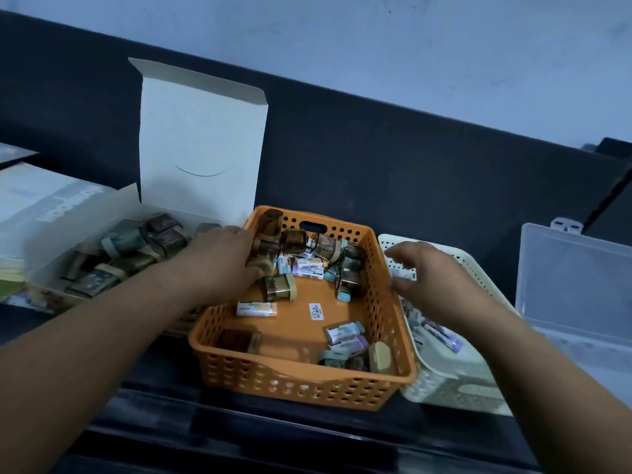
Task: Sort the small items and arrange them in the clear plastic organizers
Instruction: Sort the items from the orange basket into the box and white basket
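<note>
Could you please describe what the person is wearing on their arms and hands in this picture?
Nothing shows on them. Both forearms are bare all the way to the frame's lower edge, with no sleeve in sight. The left hand and right hand have no gloves, and no watch, bracelet or ring is visible, though the dim light could hide small details.

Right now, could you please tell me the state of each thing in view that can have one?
White cardboard box: open, lid flap upright, partly filled with small dark items.
Orange basket: partly filled, much of its floor bare.
Cream basket: holds a few items.
Clear plastic organizer: lid raised, contents unclear.
Left hand: fingers closed around brown items in the orange basket.
Right hand: open, holding nothing.
</note>
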Tool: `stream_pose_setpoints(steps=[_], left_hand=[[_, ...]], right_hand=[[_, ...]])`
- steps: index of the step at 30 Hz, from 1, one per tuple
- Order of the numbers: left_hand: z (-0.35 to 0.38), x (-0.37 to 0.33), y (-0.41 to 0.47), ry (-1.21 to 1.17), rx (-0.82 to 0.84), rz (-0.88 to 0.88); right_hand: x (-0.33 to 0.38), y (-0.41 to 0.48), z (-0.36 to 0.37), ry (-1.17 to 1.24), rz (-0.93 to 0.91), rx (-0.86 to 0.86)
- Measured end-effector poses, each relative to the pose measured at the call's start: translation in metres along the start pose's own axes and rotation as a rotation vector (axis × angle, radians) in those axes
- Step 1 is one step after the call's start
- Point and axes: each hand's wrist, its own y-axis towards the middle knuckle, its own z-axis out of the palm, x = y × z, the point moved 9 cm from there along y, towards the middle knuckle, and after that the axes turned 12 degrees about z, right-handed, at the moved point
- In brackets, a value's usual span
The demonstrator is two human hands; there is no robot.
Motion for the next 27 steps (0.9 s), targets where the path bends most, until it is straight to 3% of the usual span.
stream_pose_setpoints(steps=[4,8,12,17,21,27], left_hand=[[0.002,0.0,-0.002,-0.003,0.001,0.008],[0.002,0.002,-0.003,-0.006,-0.004,0.009],[0.001,0.003,-0.004,0.003,-0.01,0.012],[0.0,0.002,-0.005,-0.007,-0.018,0.011],[0.0,0.002,-0.006,-0.015,-0.029,0.014],[0.001,0.001,-0.005,-0.001,-0.035,0.023]], right_hand=[[0.06,-0.022,0.027,-0.014,-0.238,0.267],[0.071,-0.027,0.068,-0.284,-0.273,0.547],[0.068,-0.024,0.096,-0.565,-0.273,0.676],[0.068,-0.024,0.111,-0.679,-0.239,0.764],[0.069,-0.024,0.117,-0.611,-0.262,0.798],[0.077,-0.012,0.1,-0.198,-0.24,0.777]])
